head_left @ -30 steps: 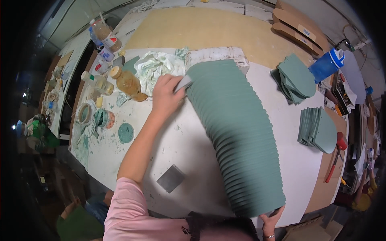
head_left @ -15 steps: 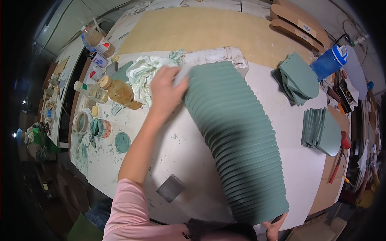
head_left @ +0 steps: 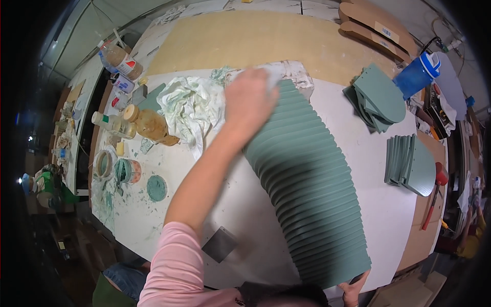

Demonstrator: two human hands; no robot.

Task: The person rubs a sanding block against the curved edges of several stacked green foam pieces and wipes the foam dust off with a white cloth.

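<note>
A long row of thin green panels (head_left: 312, 169), packed face to face, runs from the table's middle toward me. At its far end is my left hand (head_left: 250, 100), its fingers closed round a pale grey pad (head_left: 274, 75). Motion blurs the pad, so its exact kind is unclear; it lies over the panels' far edges. My right hand (head_left: 353, 290) grips the near right corner of the row, partly hidden by the panels. Beyond the far end sits a white, stained block (head_left: 296, 71). A dark grey square pad (head_left: 220, 244) lies on the table by my left forearm.
Left of the row are a crumpled white cloth (head_left: 192, 105), a brown bottle (head_left: 151, 124), an open tub of green paste (head_left: 127, 171) and a green-smeared disc (head_left: 156, 188). Rounded green panels (head_left: 381, 97), a blue jug (head_left: 417, 77) and a red-headed mallet (head_left: 441, 174) stand right.
My left hand has moved right with the pale pad, across the far end of the row. My right hand stays at the near corner.
</note>
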